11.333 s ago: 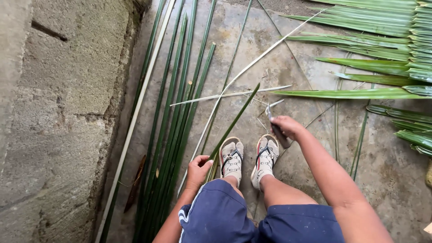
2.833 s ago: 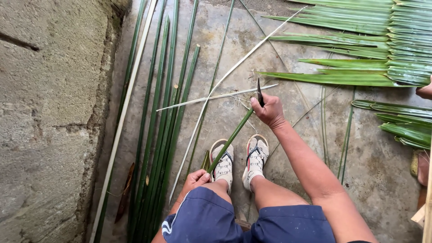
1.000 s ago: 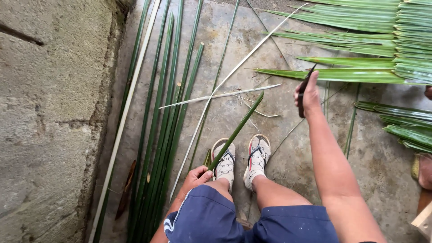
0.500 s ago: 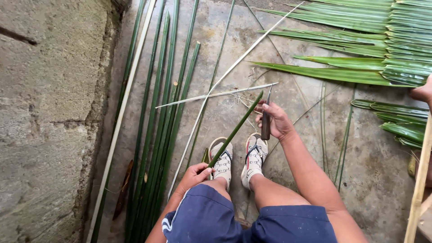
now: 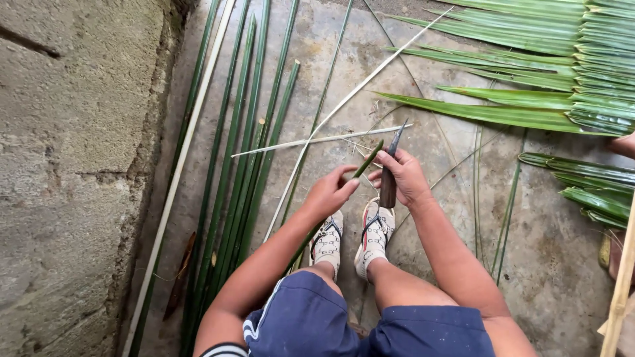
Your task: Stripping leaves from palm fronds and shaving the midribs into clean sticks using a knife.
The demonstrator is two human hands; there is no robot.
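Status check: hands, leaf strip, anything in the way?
Left hand pinching green leaf strip near its tip. Right hand gripping knife, blade at strip tip. Nothing blocking; cut stalks lie left.

concrete wall [image 5: 73, 165] | green stalks [image 5: 245, 152] on floor | palm fronds [image 5: 562, 73] | pale sticks [image 5: 317, 140]

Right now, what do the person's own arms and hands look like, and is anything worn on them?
Both arms are bare along their whole visible length. The left hand and right hand wear no gloves; no rings, watch or bracelet show. The only fabric near them is dark blue shorts with a white mark.
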